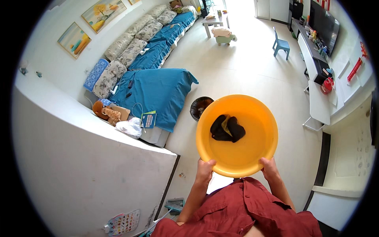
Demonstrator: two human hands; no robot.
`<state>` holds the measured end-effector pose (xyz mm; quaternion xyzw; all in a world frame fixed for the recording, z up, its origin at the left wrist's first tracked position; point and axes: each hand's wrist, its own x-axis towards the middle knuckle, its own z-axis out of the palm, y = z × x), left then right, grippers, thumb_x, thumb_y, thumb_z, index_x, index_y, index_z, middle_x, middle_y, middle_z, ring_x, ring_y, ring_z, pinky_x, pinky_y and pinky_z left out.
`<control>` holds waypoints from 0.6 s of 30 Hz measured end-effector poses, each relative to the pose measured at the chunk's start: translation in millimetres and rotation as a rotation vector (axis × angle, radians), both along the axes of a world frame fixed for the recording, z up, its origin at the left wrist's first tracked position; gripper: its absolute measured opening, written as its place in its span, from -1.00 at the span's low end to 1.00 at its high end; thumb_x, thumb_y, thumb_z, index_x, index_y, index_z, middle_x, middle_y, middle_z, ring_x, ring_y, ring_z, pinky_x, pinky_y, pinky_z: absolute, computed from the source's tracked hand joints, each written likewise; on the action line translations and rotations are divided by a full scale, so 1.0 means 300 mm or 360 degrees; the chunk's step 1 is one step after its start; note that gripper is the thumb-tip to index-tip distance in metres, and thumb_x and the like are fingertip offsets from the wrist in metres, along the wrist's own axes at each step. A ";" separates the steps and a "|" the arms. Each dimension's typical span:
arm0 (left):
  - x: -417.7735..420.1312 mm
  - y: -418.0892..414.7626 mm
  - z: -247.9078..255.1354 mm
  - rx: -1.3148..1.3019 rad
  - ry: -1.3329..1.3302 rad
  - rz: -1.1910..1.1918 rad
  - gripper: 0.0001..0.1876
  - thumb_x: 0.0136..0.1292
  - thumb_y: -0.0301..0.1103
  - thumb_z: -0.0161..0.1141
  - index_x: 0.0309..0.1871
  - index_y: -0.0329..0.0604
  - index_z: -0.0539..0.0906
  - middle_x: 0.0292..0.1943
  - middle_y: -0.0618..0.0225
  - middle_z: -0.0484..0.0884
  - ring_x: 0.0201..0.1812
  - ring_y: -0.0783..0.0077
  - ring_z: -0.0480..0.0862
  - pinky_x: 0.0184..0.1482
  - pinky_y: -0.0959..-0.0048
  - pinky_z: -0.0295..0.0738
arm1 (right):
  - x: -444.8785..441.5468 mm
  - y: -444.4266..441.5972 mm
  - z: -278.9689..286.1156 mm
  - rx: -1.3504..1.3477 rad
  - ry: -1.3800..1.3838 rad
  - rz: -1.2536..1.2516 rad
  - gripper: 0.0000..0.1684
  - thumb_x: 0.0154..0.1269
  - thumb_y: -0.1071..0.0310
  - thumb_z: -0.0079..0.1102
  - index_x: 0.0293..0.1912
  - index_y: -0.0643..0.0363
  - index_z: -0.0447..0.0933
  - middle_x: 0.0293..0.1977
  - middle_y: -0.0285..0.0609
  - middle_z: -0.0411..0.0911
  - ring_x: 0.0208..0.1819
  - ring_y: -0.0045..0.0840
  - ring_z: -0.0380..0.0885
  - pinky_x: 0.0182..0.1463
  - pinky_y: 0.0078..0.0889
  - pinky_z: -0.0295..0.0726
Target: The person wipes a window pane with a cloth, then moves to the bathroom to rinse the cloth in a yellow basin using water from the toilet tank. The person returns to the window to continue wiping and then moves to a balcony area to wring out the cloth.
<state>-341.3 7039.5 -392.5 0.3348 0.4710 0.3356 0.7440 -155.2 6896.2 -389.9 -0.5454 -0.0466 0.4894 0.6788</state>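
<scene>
A round yellow plastic basin [254,148] is held out in front of my body, its near rim between my two hands. My left hand [205,169] grips the rim at the lower left, thumb over the edge. At the lower right, my right hand [269,168] grips it the same way. Inside the basin, left of its middle, lies a crumpled dark cloth item [220,130] with a yellowish patch; its exact kind is unclear. The fingers beneath the rim are hidden.
Left stands a sofa with a blue cover [160,89]. A black-lined bin [197,111] sits on the floor beside the basin. Ahead are an elephant-shaped stool [224,39] and a small blue chair [281,44]. A white folding table [318,103] stands right; a half-wall [97,154] borders the left.
</scene>
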 end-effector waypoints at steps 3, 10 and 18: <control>0.147 0.128 -0.031 0.0016 0.0045 -0.0007 -0.60 -0.08 -0.70 0.01 -0.06 -0.48 0.46 -0.27 0.17 0.57 -0.25 0.26 0.62 -0.15 0.44 0.52 | 0.182 0.127 -0.033 -0.0009 -0.0001 0.0050 -0.51 0.00 0.56 -0.08 0.03 0.35 0.29 -0.18 -0.11 0.45 -0.20 -0.40 0.53 -0.23 -0.40 0.60; 0.490 0.489 -0.085 -0.0010 0.0165 -0.0006 -0.66 -0.10 -0.67 0.05 -0.14 -0.43 0.47 -0.31 0.22 0.54 -0.31 0.31 0.60 -0.22 0.45 0.50 | 0.538 0.498 -0.082 -0.0126 0.0051 0.0083 -0.52 0.00 0.56 -0.05 0.02 0.31 0.31 -0.20 -0.15 0.47 -0.22 -0.43 0.55 -0.28 -0.36 0.63; 0.932 0.913 -0.072 -0.0085 0.0139 -0.0064 -0.60 -0.11 -0.69 0.03 -0.08 -0.46 0.45 -0.26 0.16 0.55 -0.24 0.25 0.61 -0.16 0.42 0.52 | 0.978 0.912 -0.024 -0.0059 -0.0035 0.0171 -0.51 0.04 0.48 -0.08 0.03 0.39 0.31 -0.20 -0.10 0.46 -0.19 -0.42 0.53 -0.14 -0.38 0.59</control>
